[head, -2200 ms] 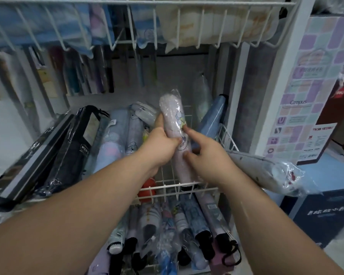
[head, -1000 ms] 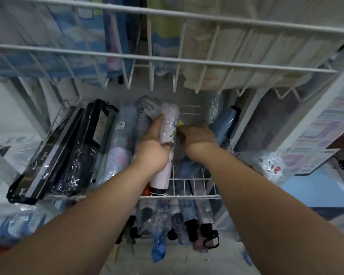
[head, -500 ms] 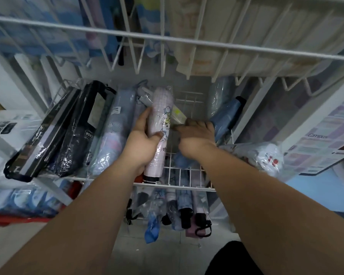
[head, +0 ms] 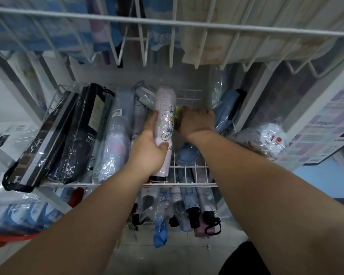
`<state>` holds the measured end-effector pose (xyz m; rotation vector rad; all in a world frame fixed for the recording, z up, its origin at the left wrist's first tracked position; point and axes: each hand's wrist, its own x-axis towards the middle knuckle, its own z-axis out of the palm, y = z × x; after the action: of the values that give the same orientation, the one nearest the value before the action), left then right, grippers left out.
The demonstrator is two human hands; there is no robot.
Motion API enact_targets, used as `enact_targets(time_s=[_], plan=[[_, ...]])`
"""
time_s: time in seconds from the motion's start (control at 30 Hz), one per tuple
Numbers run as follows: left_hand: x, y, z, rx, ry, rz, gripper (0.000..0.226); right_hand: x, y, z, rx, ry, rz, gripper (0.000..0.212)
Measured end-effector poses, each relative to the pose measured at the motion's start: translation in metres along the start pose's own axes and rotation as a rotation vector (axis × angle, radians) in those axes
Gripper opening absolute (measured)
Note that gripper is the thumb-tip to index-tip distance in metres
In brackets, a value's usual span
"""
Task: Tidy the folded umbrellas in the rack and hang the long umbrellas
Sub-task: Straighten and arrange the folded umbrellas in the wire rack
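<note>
Far left of the wire rack shelf (head: 115, 184): I see a black boxed umbrella (head: 42, 143) lying tilted, its near end hanging past the front rail. Just beside it, a dark navy umbrella pouch (head: 81, 135) in clear film, then a pale blue folded umbrella (head: 115, 135) in plastic, packed side by side.

Centre: my left hand (head: 149, 147) has its fingers (head: 152, 121) wrapped around a pink checked folded umbrella (head: 166, 108) with a cartoon print, thumb across its lower part. The umbrella lies lengthwise on the shelf, black handle end at the front rail, touching the greyish folded umbrellas to its left.

Right of it: my right hand (head: 197, 122) is knuckles-up over the open wire patch of the shelf, fingers curled down out of sight; I cannot tell whether they hold anything. A bit of yellow-green shows at its fingertips.

Further right: a blue folded umbrella (head: 226, 110) leans against the rack's side. Outside the rack, a white bagged umbrella (head: 264, 139) with red marks.

Lower tier (head: 179, 213): more folded umbrellas, handles toward me.
</note>
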<state>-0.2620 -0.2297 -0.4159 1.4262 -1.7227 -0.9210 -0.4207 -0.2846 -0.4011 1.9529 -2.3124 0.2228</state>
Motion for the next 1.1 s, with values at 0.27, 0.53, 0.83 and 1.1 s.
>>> enact_targets(time_s=[0.27,0.53,0.83,1.1], plan=[[-0.008,-0.005,0.000,-0.416,0.040,-0.005,0.084,0.003,0.005,0.002,0.094,0.064,0.040,0.028],[-0.016,-0.003,-0.004,-0.447,0.200,-0.051,0.080,-0.009,0.016,-0.023,0.651,0.214,0.170,0.043],[0.016,0.016,0.019,0.106,0.022,-0.084,0.079,-0.050,0.025,-0.017,0.989,0.234,0.248,0.049],[0.037,0.015,0.029,0.538,-0.169,-0.074,0.071,-0.062,0.031,-0.014,0.939,0.237,0.194,0.053]])
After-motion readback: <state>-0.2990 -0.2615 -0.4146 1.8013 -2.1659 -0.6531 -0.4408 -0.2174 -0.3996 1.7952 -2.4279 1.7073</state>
